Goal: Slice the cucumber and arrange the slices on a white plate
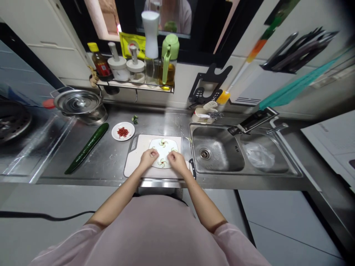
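A white plate (165, 148) lies on a pale cutting board (138, 162) at the counter's front edge. Thin cucumber slices are laid on it in small pinwheel shapes (163, 142). My left hand (148, 157) rests at the plate's left rim with fingers curled, apparently pinching something too small to name. My right hand (175, 161) is at the plate's right front rim, fingers also bent together over the slices. Another pinwheel (162, 162) sits between both hands.
A whole cucumber (87, 147) lies left of the board, beside a small dish of red bits (123, 131). A steel pot (80, 105) stands at the back left, a sink (222, 155) to the right, and bottles on a rack (138, 70) behind.
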`<state>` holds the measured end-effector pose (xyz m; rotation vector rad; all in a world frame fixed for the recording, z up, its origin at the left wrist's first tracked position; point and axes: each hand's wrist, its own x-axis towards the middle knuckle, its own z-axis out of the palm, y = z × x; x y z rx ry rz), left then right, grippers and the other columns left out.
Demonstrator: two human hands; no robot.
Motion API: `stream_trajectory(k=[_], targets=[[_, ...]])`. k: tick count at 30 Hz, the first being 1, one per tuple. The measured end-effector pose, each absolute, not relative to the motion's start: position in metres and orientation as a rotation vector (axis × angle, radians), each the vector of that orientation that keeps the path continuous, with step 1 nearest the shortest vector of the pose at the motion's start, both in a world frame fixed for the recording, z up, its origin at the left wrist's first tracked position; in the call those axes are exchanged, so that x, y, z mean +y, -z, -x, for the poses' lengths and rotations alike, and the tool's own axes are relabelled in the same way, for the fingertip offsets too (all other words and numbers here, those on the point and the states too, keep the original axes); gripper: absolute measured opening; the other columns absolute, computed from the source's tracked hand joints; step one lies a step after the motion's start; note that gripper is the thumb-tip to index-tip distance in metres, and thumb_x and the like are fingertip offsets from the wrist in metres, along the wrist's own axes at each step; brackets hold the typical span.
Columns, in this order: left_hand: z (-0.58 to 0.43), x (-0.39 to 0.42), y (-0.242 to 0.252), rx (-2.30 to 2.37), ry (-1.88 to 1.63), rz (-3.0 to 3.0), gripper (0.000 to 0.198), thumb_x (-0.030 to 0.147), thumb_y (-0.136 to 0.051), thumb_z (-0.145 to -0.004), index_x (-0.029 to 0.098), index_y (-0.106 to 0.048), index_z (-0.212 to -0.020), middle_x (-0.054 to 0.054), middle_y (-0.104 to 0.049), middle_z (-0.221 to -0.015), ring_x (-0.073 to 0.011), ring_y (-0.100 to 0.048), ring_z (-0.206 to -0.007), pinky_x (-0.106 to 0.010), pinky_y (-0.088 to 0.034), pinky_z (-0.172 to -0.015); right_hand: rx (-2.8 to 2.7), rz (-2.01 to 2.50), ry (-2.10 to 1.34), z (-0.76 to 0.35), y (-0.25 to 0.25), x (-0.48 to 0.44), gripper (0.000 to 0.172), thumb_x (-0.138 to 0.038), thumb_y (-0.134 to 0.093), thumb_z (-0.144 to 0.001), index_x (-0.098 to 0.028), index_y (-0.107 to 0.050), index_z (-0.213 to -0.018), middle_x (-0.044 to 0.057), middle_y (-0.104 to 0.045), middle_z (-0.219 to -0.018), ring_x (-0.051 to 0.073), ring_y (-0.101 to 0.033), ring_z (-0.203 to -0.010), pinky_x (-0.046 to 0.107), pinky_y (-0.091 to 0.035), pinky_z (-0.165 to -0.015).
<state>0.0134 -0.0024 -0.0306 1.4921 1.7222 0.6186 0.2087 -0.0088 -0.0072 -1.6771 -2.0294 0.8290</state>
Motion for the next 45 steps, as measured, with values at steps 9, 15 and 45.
stream_trajectory(k=[9,15,45], targets=[[0.062,0.001,0.036,2.018,-1.214,-0.956,0.019,0.034,-0.058,-0.077,0.018,-0.064,-0.085,-0.003,-0.067,-0.079,-0.0145,-0.059,-0.074,-0.024,-0.047,-0.070,-1.311,1.671,-0.738,-0.273,0.002,-0.021,0.028,-0.046,-0.054,-0.076,-0.018,-0.060,-0.075,-0.002,-0.054,-0.061,0.013,-0.048,-0.059,0.024,-0.040,-0.060],[0.092,0.025,0.032,2.126,-1.241,-0.932,0.019,0.035,-0.058,-0.076,0.019,-0.065,-0.084,-0.001,-0.067,-0.078,-0.0141,-0.060,-0.073,-0.023,-0.046,-0.071,-1.286,1.652,-0.756,-0.276,0.005,-0.014,0.032,-0.050,-0.056,-0.074,-0.018,-0.060,-0.074,-0.004,-0.050,-0.057,0.012,-0.044,-0.055,0.024,-0.037,-0.055],[0.153,0.109,0.026,2.484,-0.102,-1.422,0.017,0.037,-0.066,-0.071,0.026,-0.073,-0.081,-0.011,-0.066,-0.111,-0.0336,-0.053,-0.112,-0.043,-0.037,-0.090,-1.332,1.712,-0.841,-0.262,0.016,-0.012,0.039,-0.053,-0.056,-0.071,-0.017,-0.067,-0.081,-0.003,-0.051,-0.055,0.013,-0.045,-0.053,0.026,-0.036,-0.054]])
